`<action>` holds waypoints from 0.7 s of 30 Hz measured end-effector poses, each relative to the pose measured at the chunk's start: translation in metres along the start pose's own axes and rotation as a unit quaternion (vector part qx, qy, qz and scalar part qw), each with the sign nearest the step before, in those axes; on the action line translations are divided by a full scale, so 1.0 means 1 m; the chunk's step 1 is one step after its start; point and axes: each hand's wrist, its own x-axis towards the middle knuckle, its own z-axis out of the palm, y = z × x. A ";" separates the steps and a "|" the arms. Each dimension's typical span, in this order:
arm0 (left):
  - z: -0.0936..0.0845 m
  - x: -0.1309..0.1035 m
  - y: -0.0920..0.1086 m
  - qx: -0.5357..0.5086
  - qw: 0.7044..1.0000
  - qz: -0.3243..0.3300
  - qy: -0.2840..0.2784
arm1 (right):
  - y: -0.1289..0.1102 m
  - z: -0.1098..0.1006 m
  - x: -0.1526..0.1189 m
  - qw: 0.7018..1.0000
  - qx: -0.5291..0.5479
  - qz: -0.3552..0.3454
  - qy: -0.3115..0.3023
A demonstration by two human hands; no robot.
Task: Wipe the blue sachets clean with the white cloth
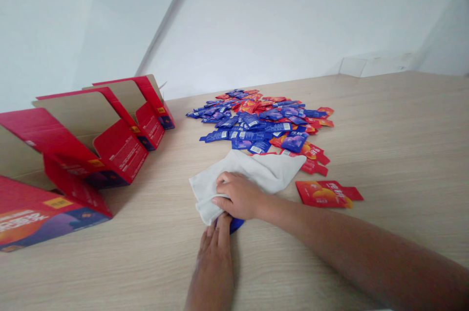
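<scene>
Blue packet partly under cloth

Two bare hands work at the near middle of a pale wood-grain bench. The right hand, fingers curled, grips a fold of a crumpled white cloth. Just nearer, the left hand lies with fingers extended on a blue piece, mostly hidden beneath fingers and cloth. To the right, near the right forearm, a red-and-orange flat packet with a narrow tab lies alone. Beyond the cloth spreads a heap of blue and red-orange packets. Along the left stand open red cardboard boxes with tan insides. A white wall rises behind.
</scene>
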 end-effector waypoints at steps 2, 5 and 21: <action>0.000 0.000 0.000 -0.001 1.000 0.001 0.002 | 0.000 0.001 0.000 1.000 0.002 0.000 0.000; 0.000 -0.001 -0.001 0.005 1.000 0.001 0.004 | 0.000 0.001 0.000 1.000 0.002 0.000 0.002; -0.002 0.000 0.001 0.020 1.000 -0.008 -0.023 | 0.000 0.000 -0.001 1.000 -0.003 0.001 -0.005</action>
